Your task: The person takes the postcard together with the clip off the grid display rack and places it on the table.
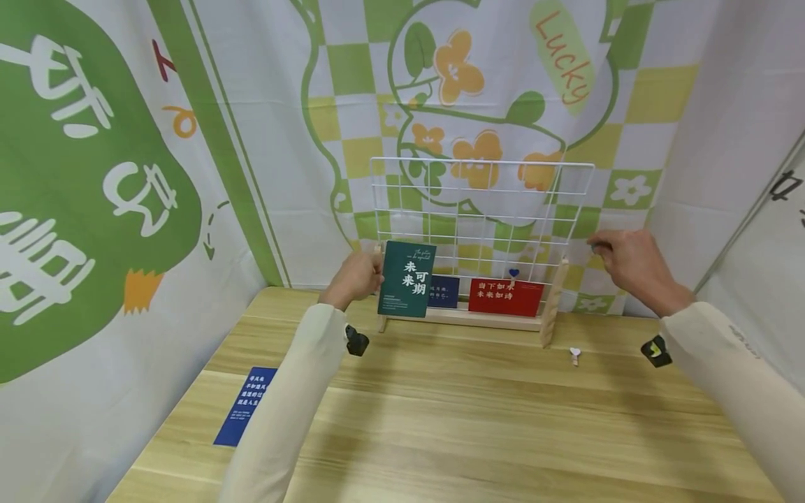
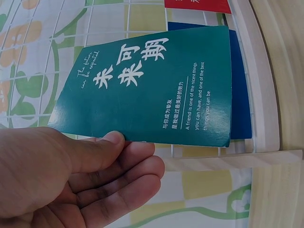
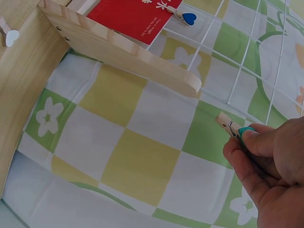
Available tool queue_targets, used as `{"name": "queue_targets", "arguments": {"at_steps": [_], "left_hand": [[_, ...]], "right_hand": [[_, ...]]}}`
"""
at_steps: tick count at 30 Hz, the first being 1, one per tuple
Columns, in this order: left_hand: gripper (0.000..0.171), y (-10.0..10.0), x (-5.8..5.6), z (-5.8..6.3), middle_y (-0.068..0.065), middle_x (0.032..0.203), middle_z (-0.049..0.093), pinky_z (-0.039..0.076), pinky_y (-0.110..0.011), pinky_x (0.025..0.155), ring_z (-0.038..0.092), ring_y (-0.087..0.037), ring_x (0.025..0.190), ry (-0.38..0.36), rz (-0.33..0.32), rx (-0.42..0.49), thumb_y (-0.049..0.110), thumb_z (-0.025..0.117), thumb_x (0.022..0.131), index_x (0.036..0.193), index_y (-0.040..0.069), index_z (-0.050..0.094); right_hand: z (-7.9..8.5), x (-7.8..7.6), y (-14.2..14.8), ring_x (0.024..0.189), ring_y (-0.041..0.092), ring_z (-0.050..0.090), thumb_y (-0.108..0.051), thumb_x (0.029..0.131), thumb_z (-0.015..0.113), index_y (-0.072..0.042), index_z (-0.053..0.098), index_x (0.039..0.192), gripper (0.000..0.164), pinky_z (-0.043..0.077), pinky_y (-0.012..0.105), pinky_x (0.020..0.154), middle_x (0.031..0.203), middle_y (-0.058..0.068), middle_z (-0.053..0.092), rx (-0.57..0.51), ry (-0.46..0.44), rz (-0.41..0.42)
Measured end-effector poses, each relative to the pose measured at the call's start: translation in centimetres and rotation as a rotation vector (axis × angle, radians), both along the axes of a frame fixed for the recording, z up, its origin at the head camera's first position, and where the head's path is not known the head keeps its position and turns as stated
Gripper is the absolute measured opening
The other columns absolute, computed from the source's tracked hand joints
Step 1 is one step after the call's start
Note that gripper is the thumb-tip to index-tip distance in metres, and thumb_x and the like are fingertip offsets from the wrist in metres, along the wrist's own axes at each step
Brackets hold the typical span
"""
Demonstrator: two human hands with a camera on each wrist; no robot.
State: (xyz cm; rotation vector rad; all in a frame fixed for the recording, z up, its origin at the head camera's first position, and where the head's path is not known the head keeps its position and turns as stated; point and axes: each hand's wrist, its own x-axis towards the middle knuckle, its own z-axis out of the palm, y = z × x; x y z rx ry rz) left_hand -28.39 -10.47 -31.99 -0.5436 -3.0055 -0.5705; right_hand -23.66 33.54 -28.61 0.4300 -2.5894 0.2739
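Note:
My left hand (image 1: 356, 279) pinches the edge of a green card (image 2: 147, 90) with white lettering, thumb in front. The card stands upright before the left side of a white wire grid (image 1: 481, 209) and partly covers a dark blue card (image 1: 445, 292). Off the grid's right side, my right hand (image 1: 632, 262) is raised, pinching a small wooden clothespin (image 3: 229, 124) with a teal decoration between thumb and fingers. A red card (image 1: 503, 297) is at the grid's lower right, with a blue-heart clothespin (image 3: 184, 17) at its top edge.
The grid stands in a wooden base with side posts (image 1: 554, 304) on the wooden table (image 1: 478, 412). A white-heart clothespin (image 1: 575, 355) lies right of the base. Another blue card (image 1: 245, 405) lies at left, partly behind the left sleeve. Printed curtains (image 1: 251, 140) enclose the table.

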Motion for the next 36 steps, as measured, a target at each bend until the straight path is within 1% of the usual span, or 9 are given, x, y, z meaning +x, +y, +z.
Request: {"name": "queue_targets", "arguments": {"at_steps": [4,10,14,16,17,22,27,31,36], "left_hand": [[0.011,-0.1,0.0,-0.2,-0.007,0.079,0.062,0.043,-0.026,0.061,0.055,-0.019,0.071,0.001,0.002,-0.005,0.007,0.055,0.088,0.079,0.006,0.062],[0.016,-0.4,-0.1,-0.6,-0.006,0.073,0.06,0.041,-0.027,0.06,0.049,-0.019,0.068,-0.009,0.008,0.005,0.005,0.055,0.087,0.072,0.006,0.061],[0.016,-0.6,0.0,-0.9,-0.006,0.074,0.061,0.041,-0.028,0.06,0.05,-0.019,0.068,-0.015,0.005,-0.001,0.007,0.055,0.088,0.074,0.006,0.063],[0.015,-0.6,0.0,-1.0,-0.006,0.075,0.061,0.041,-0.027,0.059,0.05,-0.019,0.069,-0.029,0.009,0.004,0.007,0.056,0.088,0.075,0.006,0.063],[0.014,-0.6,0.1,-1.0,-0.006,0.076,0.061,0.041,-0.027,0.059,0.05,-0.019,0.069,-0.035,0.01,0.007,0.007,0.056,0.088,0.075,0.006,0.063],[0.014,-0.7,0.3,-1.1,-0.006,0.076,0.061,0.041,-0.025,0.058,0.05,-0.018,0.069,-0.055,0.019,0.016,0.006,0.056,0.088,0.074,0.006,0.061],[0.016,-0.9,0.5,-1.2,-0.007,0.075,0.061,0.041,-0.026,0.059,0.05,-0.018,0.068,-0.061,0.018,0.016,0.006,0.055,0.089,0.073,0.005,0.06],[0.016,-1.1,0.6,-1.5,-0.006,0.075,0.063,0.041,-0.026,0.059,0.051,-0.017,0.067,-0.083,0.024,0.025,0.005,0.054,0.089,0.074,0.004,0.061],[0.017,-1.3,0.7,-2.0,-0.006,0.074,0.065,0.043,-0.025,0.06,0.054,-0.016,0.066,-0.093,0.025,0.039,0.004,0.054,0.088,0.074,0.003,0.063]], "right_hand": [[-0.3,0.1,0.1,0.052,0.015,0.053,-0.002,0.087,0.057,0.002,0.068,0.101,0.018,0.039,0.031,0.05,0.092,0.023,0.068,0.004,-0.014,-0.005],[-1.1,0.2,0.4,0.054,0.017,0.055,-0.001,0.086,0.058,0.001,0.068,0.101,0.018,0.039,0.03,0.049,0.092,0.023,0.068,0.0,-0.032,-0.001],[-1.7,0.3,0.7,0.064,0.029,0.064,0.001,0.085,0.058,0.0,0.068,0.1,0.018,0.048,0.039,0.053,0.091,0.023,0.068,-0.012,-0.032,0.005],[-1.9,0.3,0.8,0.072,0.034,0.066,0.001,0.085,0.057,0.0,0.068,0.1,0.018,0.051,0.044,0.059,0.093,0.023,0.068,-0.019,-0.044,-0.001],[-2.0,0.4,0.8,0.072,0.035,0.065,0.001,0.086,0.057,0.001,0.067,0.101,0.019,0.051,0.045,0.06,0.094,0.024,0.068,-0.022,-0.056,-0.006],[-2.4,0.5,0.8,0.067,0.029,0.064,0.0,0.087,0.055,0.002,0.066,0.104,0.02,0.048,0.04,0.056,0.096,0.025,0.067,-0.037,-0.117,-0.032],[-2.8,0.6,0.9,0.075,0.033,0.065,-0.001,0.087,0.056,0.002,0.066,0.104,0.02,0.049,0.041,0.058,0.098,0.025,0.067,-0.049,-0.145,-0.043],[-3.1,0.6,1.0,0.068,0.027,0.063,-0.001,0.087,0.055,0.002,0.066,0.104,0.02,0.045,0.035,0.054,0.099,0.025,0.066,-0.048,-0.16,-0.048],[-3.6,0.7,1.0,0.071,0.031,0.064,-0.001,0.087,0.055,0.002,0.066,0.103,0.02,0.048,0.038,0.056,0.098,0.025,0.066,-0.058,-0.166,-0.048]]}}
